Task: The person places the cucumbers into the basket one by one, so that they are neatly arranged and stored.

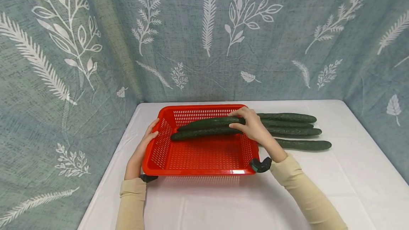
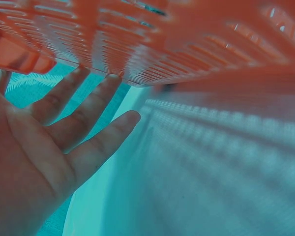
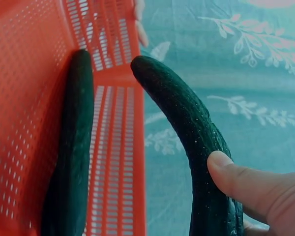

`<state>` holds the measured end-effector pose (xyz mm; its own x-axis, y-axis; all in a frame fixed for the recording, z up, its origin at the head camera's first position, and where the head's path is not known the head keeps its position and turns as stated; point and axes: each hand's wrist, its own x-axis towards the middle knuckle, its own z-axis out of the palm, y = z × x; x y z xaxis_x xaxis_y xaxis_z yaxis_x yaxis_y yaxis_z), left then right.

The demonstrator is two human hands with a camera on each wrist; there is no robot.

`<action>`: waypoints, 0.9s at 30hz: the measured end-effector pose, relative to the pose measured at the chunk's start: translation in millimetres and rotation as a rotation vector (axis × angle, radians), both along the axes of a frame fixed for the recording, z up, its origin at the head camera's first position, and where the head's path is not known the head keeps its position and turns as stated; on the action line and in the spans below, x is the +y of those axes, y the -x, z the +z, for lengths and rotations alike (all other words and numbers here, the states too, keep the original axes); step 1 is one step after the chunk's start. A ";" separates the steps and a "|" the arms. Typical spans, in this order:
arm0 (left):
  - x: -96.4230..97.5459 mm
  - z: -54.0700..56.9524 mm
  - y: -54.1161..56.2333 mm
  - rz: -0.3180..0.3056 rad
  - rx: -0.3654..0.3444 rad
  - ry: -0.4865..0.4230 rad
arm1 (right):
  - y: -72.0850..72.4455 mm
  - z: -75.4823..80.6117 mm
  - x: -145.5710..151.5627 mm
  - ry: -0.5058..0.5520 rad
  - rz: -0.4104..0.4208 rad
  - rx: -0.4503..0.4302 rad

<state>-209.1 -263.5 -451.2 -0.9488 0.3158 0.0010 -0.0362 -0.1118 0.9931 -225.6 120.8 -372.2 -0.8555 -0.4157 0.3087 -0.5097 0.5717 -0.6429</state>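
My right hand point(image 1: 250, 123) grips a dark green, slightly curved cucumber point(image 1: 207, 122) by its right end, thumb on the near side. The held cucumber point(image 3: 187, 118) hangs over a red plastic basket point(image 1: 204, 171). Below it, a second cucumber point(image 1: 201, 134) lies along the basket's floor; the right wrist view shows this cucumber point(image 3: 76, 147) beside the slotted wall. At the basket's left side is my left hand point(image 1: 145, 144), its fingers spread against the outer wall and rim. The left wrist view shows that left hand point(image 2: 54, 132) with straight fingers under the basket's slotted side point(image 2: 108, 54).
Several more cucumbers point(image 1: 297, 131) lie side by side on the white-covered table point(image 1: 332, 184), right of the basket. A green-grey curtain with white leaf prints point(image 1: 191, 38) stands behind and along both sides. Black straps point(image 1: 260, 165) are on both wrists.
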 end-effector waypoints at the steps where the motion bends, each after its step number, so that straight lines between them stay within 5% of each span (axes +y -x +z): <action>1: -0.3 -0.4 0.4 0.002 0.001 -0.001 | 0.0 0.2 -3.2 0.005 0.002 0.004; 27: -3.9 -4.3 4.0 0.021 -0.006 -0.008 | 3.2 -11.4 -58.4 0.072 0.036 -0.072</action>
<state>-213.1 -267.4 -455.6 -0.9551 0.2962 -0.0020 -0.0394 -0.1205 0.9919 -228.8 62.4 -383.7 -0.8617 -0.4252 0.2769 -0.4799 0.5053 -0.7172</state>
